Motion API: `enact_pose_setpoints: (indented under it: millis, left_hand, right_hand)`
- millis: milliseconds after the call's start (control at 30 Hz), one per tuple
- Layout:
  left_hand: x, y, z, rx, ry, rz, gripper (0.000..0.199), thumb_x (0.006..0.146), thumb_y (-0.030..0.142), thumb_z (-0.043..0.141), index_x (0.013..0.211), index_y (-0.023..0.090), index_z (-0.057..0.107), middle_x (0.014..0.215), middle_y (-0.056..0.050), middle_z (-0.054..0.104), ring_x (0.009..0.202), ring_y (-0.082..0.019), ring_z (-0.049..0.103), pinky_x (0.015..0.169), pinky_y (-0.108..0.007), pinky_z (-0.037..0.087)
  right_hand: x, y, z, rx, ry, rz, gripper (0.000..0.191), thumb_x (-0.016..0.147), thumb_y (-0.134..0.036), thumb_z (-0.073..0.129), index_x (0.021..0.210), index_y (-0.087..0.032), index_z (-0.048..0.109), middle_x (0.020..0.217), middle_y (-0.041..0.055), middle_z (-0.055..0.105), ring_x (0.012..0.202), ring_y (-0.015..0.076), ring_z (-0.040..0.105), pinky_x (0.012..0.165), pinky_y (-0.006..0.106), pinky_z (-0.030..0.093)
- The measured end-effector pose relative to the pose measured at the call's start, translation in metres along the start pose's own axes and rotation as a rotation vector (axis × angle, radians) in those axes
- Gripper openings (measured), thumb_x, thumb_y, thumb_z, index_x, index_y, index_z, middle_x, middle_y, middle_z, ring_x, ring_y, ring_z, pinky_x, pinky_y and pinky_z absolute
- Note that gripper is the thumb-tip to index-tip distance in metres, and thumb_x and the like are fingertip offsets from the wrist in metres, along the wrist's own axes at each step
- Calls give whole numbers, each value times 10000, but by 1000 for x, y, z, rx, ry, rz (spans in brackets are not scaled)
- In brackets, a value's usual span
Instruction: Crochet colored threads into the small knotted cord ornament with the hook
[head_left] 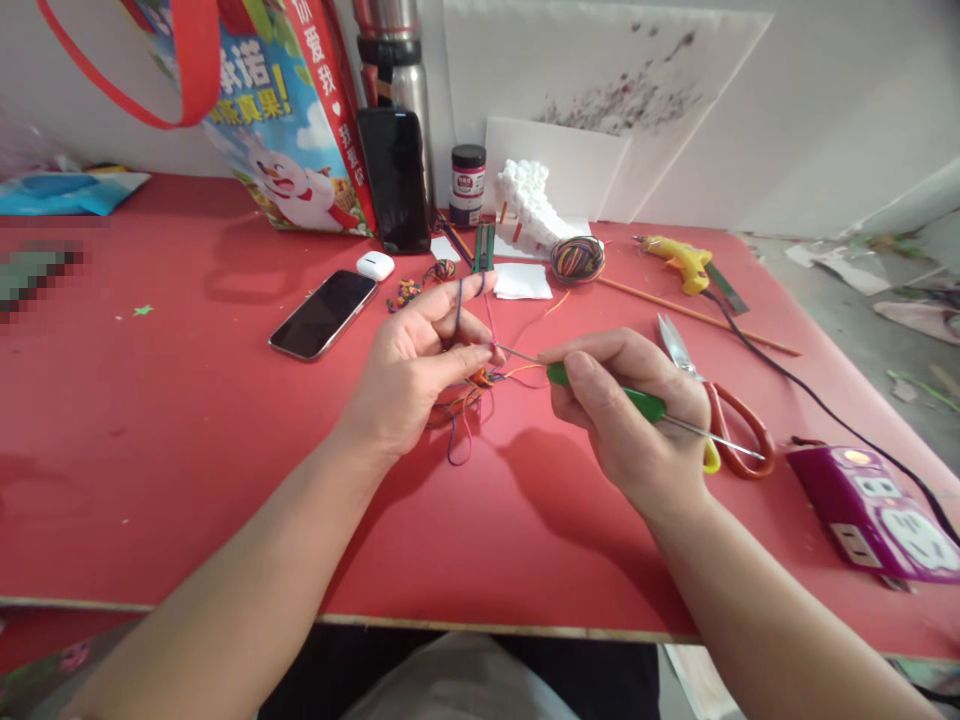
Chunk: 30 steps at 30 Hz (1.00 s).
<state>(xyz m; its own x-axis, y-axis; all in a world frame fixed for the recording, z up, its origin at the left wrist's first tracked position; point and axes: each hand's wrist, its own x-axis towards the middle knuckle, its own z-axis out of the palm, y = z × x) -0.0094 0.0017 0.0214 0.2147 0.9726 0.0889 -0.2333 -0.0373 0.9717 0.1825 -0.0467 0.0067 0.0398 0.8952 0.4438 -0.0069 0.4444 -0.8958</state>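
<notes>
My right hand is closed round the green handle of a crochet hook, whose thin metal shaft points left. The hook's tip meets a pink strand close to my left fingertips. My left hand pinches a small piece of multicoloured yarn work between thumb and fingers. A dark strand of yarn wraps round its raised fingers. Loose yarn ends in blue, pink and orange hang below that hand. The exact stitch at the hook tip is too small to make out.
Behind my hands lie a multicoloured yarn ball, a phone and a white earbud case. To the right are scissors, a yellow glue gun, a wooden stick and a purple power socket on the red table.
</notes>
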Motion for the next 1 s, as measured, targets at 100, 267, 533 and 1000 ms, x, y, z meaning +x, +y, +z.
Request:
enact_pose_setpoints:
  millis: [100,267,533,1000]
  left_hand:
    - [0,-2,-1,46,-2,57,446,802,123,807,1238,213,784,892,-14,748,822,-172,703,726,-307,594]
    - [-1,-2,1,80,26,92,455,782,128,831,1227,213,789,933,-22,758,786,-169,680,733,-332,580]
    - [-5,3,6,-65,-3,-47,543,789,131,867,1313,221,759,826,-2,742,800,-190,720,746,-321,588]
    - [-6,2,12,-245,-59,-256,849,703,153,979,1474,141,623,812,-12,823,782,-203,791,760,-306,580]
  right_hand:
    - [0,1,0,4,6,3,130,1038,-249,722,964,-195,814,684,-19,640,561,93,528,508,236,429]
    - [0,1,-1,1,0,17,131,1040,-268,725,969,-202,812,678,-23,625,567,99,520,533,250,448]
    - [1,-2,5,66,4,76,199,1034,-392,748,984,-207,801,677,-21,625,540,98,507,493,252,428]
    - [5,13,5,88,36,109,179,947,-394,852,1004,-230,805,796,1,750,617,129,634,608,302,574]
